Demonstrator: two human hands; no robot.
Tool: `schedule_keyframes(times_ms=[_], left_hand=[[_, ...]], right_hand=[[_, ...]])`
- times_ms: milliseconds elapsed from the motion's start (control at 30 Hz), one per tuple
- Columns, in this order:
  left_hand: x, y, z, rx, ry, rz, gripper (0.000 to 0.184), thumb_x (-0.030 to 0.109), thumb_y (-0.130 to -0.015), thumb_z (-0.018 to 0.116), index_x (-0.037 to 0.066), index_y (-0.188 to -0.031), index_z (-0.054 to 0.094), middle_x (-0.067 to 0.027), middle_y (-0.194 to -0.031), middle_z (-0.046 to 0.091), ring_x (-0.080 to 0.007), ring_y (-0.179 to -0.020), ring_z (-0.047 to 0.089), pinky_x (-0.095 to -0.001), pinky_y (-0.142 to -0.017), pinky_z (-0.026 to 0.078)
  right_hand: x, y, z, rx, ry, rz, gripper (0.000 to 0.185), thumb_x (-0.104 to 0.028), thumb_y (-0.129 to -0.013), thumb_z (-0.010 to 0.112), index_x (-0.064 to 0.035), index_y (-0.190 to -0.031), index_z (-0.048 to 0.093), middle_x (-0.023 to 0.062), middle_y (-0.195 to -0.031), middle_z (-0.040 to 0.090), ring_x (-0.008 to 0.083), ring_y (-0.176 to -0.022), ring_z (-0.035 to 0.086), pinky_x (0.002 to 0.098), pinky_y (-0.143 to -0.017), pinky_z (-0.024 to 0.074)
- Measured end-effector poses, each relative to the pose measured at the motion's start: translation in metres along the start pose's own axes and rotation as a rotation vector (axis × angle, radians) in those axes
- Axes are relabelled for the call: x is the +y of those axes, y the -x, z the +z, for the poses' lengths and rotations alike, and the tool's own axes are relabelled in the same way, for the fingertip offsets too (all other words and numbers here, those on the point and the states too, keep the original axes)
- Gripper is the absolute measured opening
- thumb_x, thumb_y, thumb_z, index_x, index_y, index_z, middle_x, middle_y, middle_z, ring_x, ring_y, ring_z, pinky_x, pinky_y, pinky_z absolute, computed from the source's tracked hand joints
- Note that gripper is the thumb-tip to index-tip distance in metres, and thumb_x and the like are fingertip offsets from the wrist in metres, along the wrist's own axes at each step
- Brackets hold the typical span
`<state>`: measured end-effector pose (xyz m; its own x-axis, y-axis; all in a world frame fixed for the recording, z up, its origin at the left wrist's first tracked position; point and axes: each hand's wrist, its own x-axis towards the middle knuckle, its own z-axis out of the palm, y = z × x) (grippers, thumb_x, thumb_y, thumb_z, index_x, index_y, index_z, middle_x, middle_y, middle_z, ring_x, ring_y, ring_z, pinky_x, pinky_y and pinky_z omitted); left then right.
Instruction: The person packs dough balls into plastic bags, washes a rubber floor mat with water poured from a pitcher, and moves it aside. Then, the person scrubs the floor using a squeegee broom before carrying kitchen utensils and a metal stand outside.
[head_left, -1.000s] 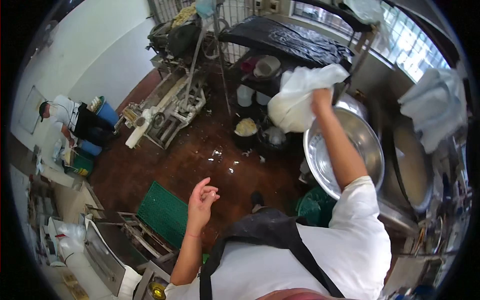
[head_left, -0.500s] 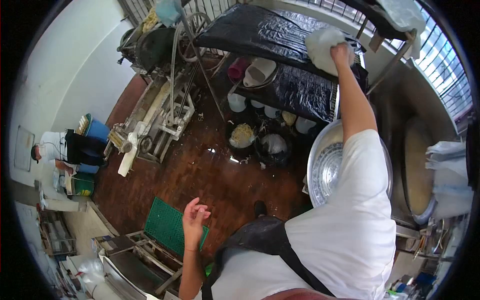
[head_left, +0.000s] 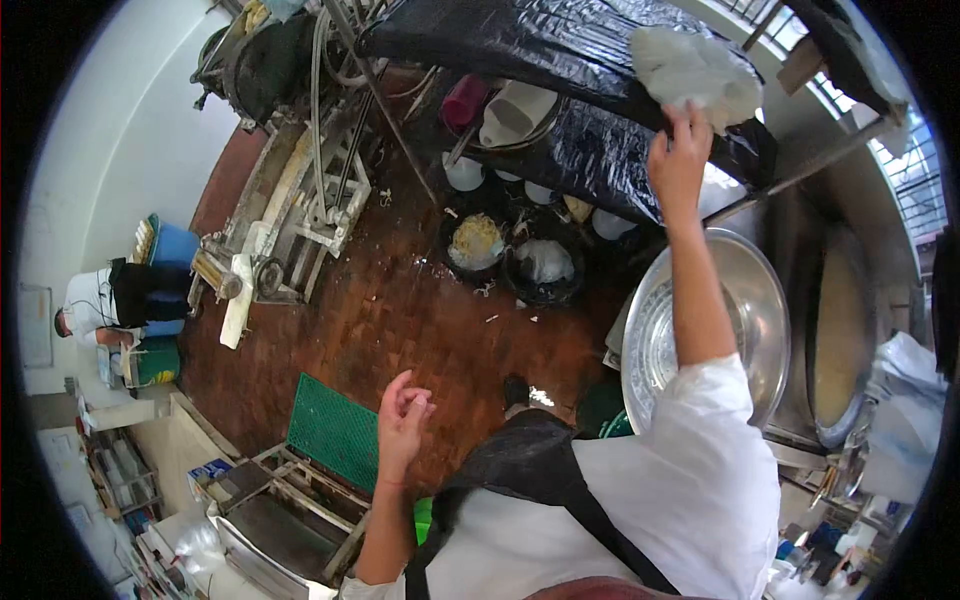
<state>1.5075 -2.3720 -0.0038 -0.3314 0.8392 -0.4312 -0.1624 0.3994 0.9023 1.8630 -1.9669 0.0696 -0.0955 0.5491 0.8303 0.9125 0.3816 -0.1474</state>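
A whitish, cloudy plastic bag [head_left: 695, 75] lies on the upper shelf, which is covered in shiny black plastic sheeting [head_left: 520, 45]. My right hand [head_left: 682, 160] is at the bag's near edge, fingers stretched out and apart, fingertips against or just in front of it; exact contact is hard to tell. Beneath my right forearm sits a wide, shiny metal basin [head_left: 765, 330]. My left hand [head_left: 402, 425] hangs above the floor with fingers loosely bent and apart, holding nothing. It is nearest to a green perforated mat [head_left: 335, 430].
Below the shelves stand a tub of yellowish strands [head_left: 476, 243] and a black tub with a clear bag [head_left: 545, 262]. A machine [head_left: 290, 200] is at left. Another person [head_left: 140, 295] bends over buckets at far left. A large vat [head_left: 840, 330] stands at right.
My right hand has loosened from the plastic bag and drawn back slightly toward me, fingers now spread. The bag stays on the shelf. My view has shifted a little; my left hand remains loosely bent.
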Motion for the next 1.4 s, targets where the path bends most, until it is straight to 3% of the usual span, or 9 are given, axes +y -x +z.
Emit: schedule_keyframes(times_ms=[200,267,333,400,700,933,967,1267,1400], left_hand=[[-0.036,-0.029,0.007,0.022,0.039,-0.098,0.044,0.006,-0.094,0.058,0.002,-0.136,0.044,-0.0088,-0.101,0.063,-0.0147,-0.085,0.063,-0.0288,-0.078,0.055],[-0.045,-0.030,0.008,0.038,-0.012,-0.169,0.044,0.006,-0.094,0.059,0.001,-0.136,0.044,-0.0090,-0.101,0.063,-0.0149,-0.084,0.063,-0.0293,-0.078,0.055],[-0.063,-0.027,0.001,0.081,-0.009,-0.193,0.044,0.007,-0.094,0.059,0.001,-0.135,0.045,-0.0093,-0.100,0.064,-0.0152,-0.083,0.063,-0.0295,-0.078,0.054],[-0.072,-0.022,-0.004,0.125,-0.020,-0.234,0.044,0.007,-0.094,0.059,0.000,-0.135,0.045,-0.0093,-0.100,0.064,-0.0154,-0.082,0.063,-0.0295,-0.078,0.054],[-0.089,-0.007,-0.014,0.248,0.088,-0.298,0.045,0.008,-0.093,0.062,0.000,-0.134,0.045,-0.0083,-0.098,0.064,-0.0150,-0.082,0.062,-0.0289,-0.078,0.053],[-0.113,0.000,-0.024,0.183,0.083,-0.305,0.043,0.008,-0.093,0.062,0.000,-0.132,0.047,-0.0071,-0.098,0.062,-0.0140,-0.087,0.061,-0.0289,-0.079,0.054],[-0.116,0.000,-0.027,0.186,0.082,-0.288,0.043,0.008,-0.093,0.063,0.000,-0.132,0.047,-0.0071,-0.098,0.062,-0.0140,-0.087,0.061,-0.0291,-0.079,0.055],[-0.112,0.013,-0.034,0.140,0.051,-0.288,0.044,0.010,-0.094,0.062,0.003,-0.134,0.046,-0.0063,-0.099,0.061,-0.0134,-0.086,0.061,-0.0279,-0.078,0.054],[-0.133,0.021,-0.047,0.064,-0.009,-0.139,0.044,0.014,-0.096,0.060,0.006,-0.136,0.045,-0.0081,-0.101,0.066,-0.0166,-0.083,0.064,-0.0312,-0.076,0.054]], right_hand=[[-0.028,0.156,0.148,-0.424,-0.435,0.366,0.037,-0.010,-0.080,0.063,0.0024,-0.114,0.059,0.0229,-0.113,0.059,0.0400,-0.110,0.055,0.0463,-0.097,0.0421],[-0.015,0.187,0.237,-0.569,-0.473,0.513,0.044,-0.024,-0.087,0.063,0.0013,-0.121,0.052,0.0182,-0.107,0.063,0.0350,-0.090,0.063,0.0425,-0.079,0.0513],[-0.007,0.201,0.331,-0.676,-0.732,1.018,0.048,-0.029,-0.090,0.062,-0.0008,-0.126,0.047,0.0147,-0.103,0.063,0.0315,-0.086,0.066,0.0407,-0.069,0.0538],[-0.018,0.177,0.358,-0.724,-1.135,1.197,0.051,-0.030,-0.091,0.061,-0.0004,-0.129,0.043,0.0148,-0.105,0.061,0.0302,-0.084,0.068,0.0416,-0.066,0.0571],[-0.036,0.150,0.399,-0.772,-1.374,1.334,0.050,-0.030,-0.099,0.052,0.0041,-0.131,0.035,0.0256,-0.112,0.057,0.0377,-0.086,0.069,0.0477,-0.074,0.0613],[-0.015,0.169,0.432,-0.715,-1.405,1.588,0.043,-0.028,-0.100,0.051,0.0050,-0.126,0.043,0.0272,-0.112,0.061,0.0386,-0.082,0.070,0.0465,-0.062,0.0627],[-0.026,0.168,0.411,-0.715,-1.320,1.541,0.037,-0.023,-0.103,0.041,0.0053,-0.126,0.046,0.0222,-0.114,0.062,0.0328,-0.087,0.070,0.0437,-0.069,0.0630],[-0.030,0.239,0.288,-0.623,-1.201,1.534,0.039,-0.026,-0.102,0.043,-0.0034,-0.133,0.045,0.0175,-0.113,0.064,0.0332,-0.082,0.070,0.0466,-0.062,0.0618],[-0.052,0.253,0.204,-0.786,-1.147,1.462,0.043,-0.027,-0.099,0.050,-0.0083,-0.137,0.043,0.0155,-0.130,0.054,0.0328,-0.106,0.062,0.0499,-0.067,0.0595]])
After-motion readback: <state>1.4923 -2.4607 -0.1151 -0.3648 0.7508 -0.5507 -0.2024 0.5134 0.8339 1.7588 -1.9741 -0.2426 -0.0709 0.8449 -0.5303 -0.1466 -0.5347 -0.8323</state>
